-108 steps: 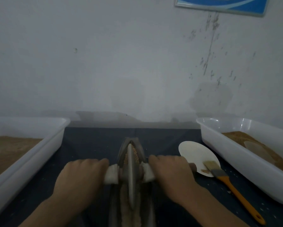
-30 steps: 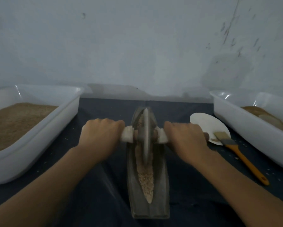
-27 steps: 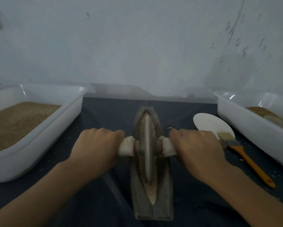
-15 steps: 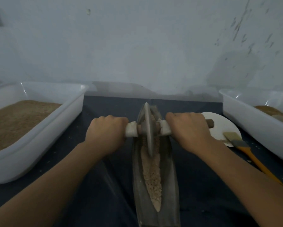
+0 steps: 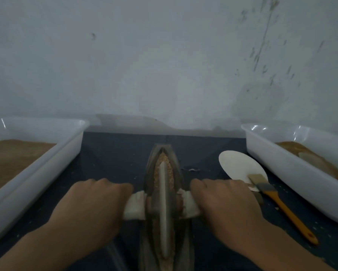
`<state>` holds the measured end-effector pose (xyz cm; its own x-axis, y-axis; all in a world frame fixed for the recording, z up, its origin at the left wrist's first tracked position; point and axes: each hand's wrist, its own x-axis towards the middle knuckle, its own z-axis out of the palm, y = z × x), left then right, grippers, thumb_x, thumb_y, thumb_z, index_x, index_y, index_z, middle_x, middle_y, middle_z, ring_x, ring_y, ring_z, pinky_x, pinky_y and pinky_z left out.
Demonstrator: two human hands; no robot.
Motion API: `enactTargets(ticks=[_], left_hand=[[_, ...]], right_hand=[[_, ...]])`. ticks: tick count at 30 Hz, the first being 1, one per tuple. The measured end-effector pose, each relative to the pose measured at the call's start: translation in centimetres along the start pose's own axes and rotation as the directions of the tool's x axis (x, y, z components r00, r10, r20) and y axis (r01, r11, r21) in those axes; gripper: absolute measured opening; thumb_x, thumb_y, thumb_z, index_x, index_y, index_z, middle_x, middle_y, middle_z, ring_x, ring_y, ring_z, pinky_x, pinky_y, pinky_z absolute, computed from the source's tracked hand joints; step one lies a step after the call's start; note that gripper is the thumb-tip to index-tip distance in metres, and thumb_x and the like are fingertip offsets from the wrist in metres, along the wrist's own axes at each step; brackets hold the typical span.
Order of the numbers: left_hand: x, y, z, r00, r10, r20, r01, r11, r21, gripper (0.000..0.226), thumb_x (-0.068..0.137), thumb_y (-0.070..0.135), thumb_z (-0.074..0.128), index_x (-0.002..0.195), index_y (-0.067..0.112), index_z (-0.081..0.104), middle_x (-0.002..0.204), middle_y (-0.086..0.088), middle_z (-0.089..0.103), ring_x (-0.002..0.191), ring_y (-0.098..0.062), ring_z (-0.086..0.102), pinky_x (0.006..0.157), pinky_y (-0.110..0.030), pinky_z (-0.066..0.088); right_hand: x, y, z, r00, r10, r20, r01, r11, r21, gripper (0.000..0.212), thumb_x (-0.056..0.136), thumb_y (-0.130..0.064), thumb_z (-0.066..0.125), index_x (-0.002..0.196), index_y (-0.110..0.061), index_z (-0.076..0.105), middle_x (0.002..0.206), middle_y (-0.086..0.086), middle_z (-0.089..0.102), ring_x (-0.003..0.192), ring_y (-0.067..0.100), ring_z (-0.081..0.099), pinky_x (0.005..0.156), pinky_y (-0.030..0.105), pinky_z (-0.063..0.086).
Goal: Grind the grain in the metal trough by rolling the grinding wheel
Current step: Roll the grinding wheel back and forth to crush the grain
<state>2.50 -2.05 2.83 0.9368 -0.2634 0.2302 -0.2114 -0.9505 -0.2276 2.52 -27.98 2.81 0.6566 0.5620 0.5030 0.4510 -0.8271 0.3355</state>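
Observation:
A narrow boat-shaped metal trough [image 5: 176,165] lies lengthwise on the dark cloth in front of me, with brownish grain [image 5: 161,158] showing at its far end. The grinding wheel [image 5: 163,202], a thin grey disc, stands upright in the trough's middle to near part. A handle wrapped in white cloth [image 5: 135,206] runs through the wheel to both sides. My left hand [image 5: 93,208] is closed around the left handle end, and my right hand [image 5: 225,204] around the right end.
A white plastic tub [image 5: 46,165] with brown grain stands at the left. Another white tub [image 5: 293,173] with brown material stands at the right. A white round plate [image 5: 236,165] and an orange-handled brush [image 5: 281,206] lie right of the trough. A wall rises behind.
The wheel has rolled back toward me from the trough's far end. Both hands came nearer with it, and grain at the far end is uncovered.

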Motion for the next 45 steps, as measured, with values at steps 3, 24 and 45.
enactTargets(ticks=[3,24,45], left_hand=[[0.7,0.4,0.2,0.998,-0.019,-0.054,0.021,0.999,0.028,0.032,0.074,0.054,0.056,0.077,0.041,0.028,0.063,0.014,0.035,0.053,-0.005,0.029,0.050,-0.026,0.020],[-0.3,0.6,0.4,0.920,0.174,-0.351,-0.196,0.980,-0.028,0.060,0.021,0.031,0.084,0.058,0.030,0.036,0.045,0.004,0.044,0.034,-0.018,0.046,0.043,-0.023,0.019],[0.7,0.8,0.2,0.998,0.025,-0.061,-0.024,0.999,0.025,0.028,0.079,0.057,0.050,0.076,0.038,0.029,0.077,0.012,0.044,0.089,-0.004,0.057,0.067,-0.025,0.037]], right_hand=[[0.8,0.4,0.9,0.999,0.041,0.029,-0.040,0.999,-0.020,0.043,0.038,-0.021,0.086,0.066,-0.019,0.052,0.050,-0.002,0.052,0.037,0.019,0.048,0.041,0.025,0.020],[-0.6,0.1,1.6,0.996,0.038,-0.077,-0.036,0.999,0.019,0.040,0.042,-0.017,0.082,0.065,-0.021,0.050,0.051,-0.004,0.048,0.038,0.018,0.045,0.038,0.028,0.031],[0.4,0.3,1.2,0.999,0.045,0.028,-0.045,0.999,-0.010,0.035,0.044,-0.024,0.080,0.063,-0.024,0.051,0.049,-0.004,0.049,0.037,0.013,0.046,0.038,0.025,0.025]])
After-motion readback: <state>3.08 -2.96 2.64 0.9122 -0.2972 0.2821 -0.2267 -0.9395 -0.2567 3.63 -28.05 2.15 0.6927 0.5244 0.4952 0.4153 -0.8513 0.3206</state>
